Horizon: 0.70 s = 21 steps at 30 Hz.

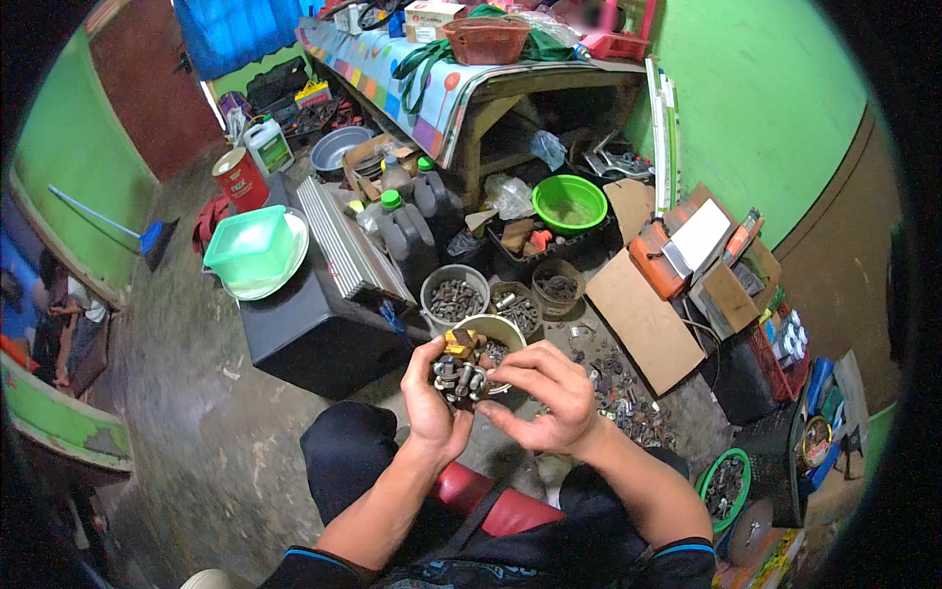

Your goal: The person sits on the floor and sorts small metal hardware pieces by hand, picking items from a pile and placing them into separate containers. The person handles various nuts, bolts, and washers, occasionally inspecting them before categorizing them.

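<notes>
My left hand (436,405) is cupped around a heap of metal bolts (460,377), some with nuts on them. A yellow block-like piece (461,343) rests at the top of that heap. From the right, my right hand (548,397) reaches to the heap with thumb and fingers apart; its fingertips are at the bolts, and I see nothing held between them. Just beyond both hands stands a cream bucket (515,333) with small metal parts inside, partly hidden by the hands. Loose hardware (625,420) lies scattered on the floor right of my right hand.
A grey tub (422,294) of bolts and two smaller containers, one brownish (581,283), stand behind the bucket. A black box (294,353) is at the left. Flattened cardboard (647,331) lies to the right, near a green basket (700,478) of hardware.
</notes>
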Tool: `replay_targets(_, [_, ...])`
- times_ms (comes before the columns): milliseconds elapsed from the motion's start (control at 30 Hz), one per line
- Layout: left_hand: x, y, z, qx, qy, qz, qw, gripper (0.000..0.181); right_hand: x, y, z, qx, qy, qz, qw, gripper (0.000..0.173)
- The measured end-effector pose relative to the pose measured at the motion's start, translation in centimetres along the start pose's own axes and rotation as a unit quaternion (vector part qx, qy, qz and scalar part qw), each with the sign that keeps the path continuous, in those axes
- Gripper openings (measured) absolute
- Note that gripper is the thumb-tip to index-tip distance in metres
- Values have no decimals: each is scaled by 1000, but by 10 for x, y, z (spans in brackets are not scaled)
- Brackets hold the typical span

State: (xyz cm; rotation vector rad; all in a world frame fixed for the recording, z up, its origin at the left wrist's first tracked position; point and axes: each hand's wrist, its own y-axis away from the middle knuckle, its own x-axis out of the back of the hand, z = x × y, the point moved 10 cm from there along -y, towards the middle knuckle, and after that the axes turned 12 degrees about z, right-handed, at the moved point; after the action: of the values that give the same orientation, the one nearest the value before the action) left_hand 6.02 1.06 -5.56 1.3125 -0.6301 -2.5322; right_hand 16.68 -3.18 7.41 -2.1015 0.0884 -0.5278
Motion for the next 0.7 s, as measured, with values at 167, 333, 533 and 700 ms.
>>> replay_targets(167, [-8, 4, -5, -29, -21, -25, 999, 41, 2, 0, -5, -4, 21, 10, 1000, 35])
replay_targets(333, [-5, 4, -6, -55, -45, -24, 997, 41, 4, 5, -3, 6, 8, 13, 1000, 30])
replay_targets(533, [19, -4, -9, -68, -24, 57, 996, 27, -2, 13, -6, 0, 22, 47, 999, 23])
replay_targets(700, [21, -3, -4, -92, -44, 59, 993, 26, -5, 13, -6, -16, 28, 65, 997, 22])
